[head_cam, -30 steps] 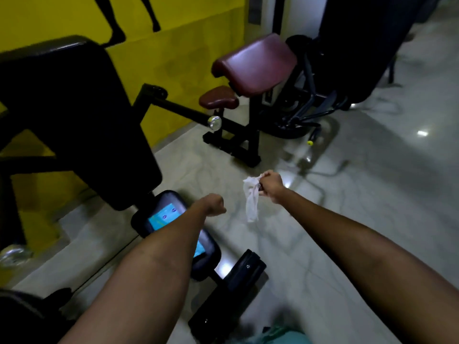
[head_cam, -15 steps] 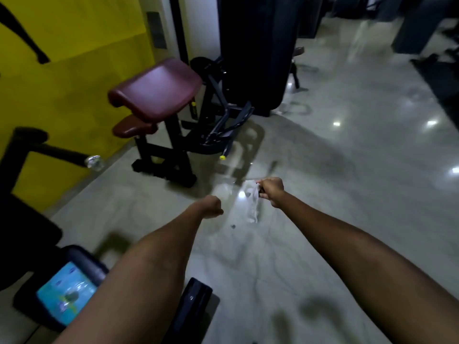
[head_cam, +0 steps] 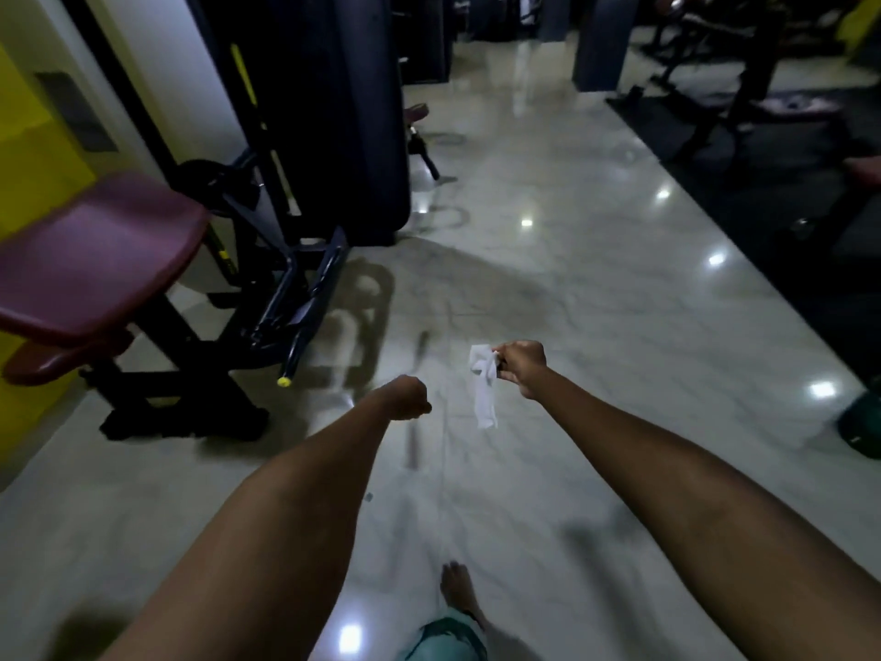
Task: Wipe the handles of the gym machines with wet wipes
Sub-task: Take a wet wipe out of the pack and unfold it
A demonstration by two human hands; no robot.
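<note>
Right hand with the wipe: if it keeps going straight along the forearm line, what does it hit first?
Probably nothing close. The right hand, pinching the wet wipe, points up-left over bare floor; the dark machine tower lies furthest along that line, though depth is unclear.

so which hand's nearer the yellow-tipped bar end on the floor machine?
Left. The left hand, a closed fist, hangs just right of the yellow-tipped bar end; the right hand, pinching the wet wipe, is farther right.

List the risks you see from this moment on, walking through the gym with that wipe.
1. The wet wipe dangles loosely, only pinched by the right hand; it could slip onto the floor.
2. The foot looks bare on glossy floor; a slip seems possible.
3. The yellow-tipped bar juts out low near the walking path, a trip hazard.
</note>
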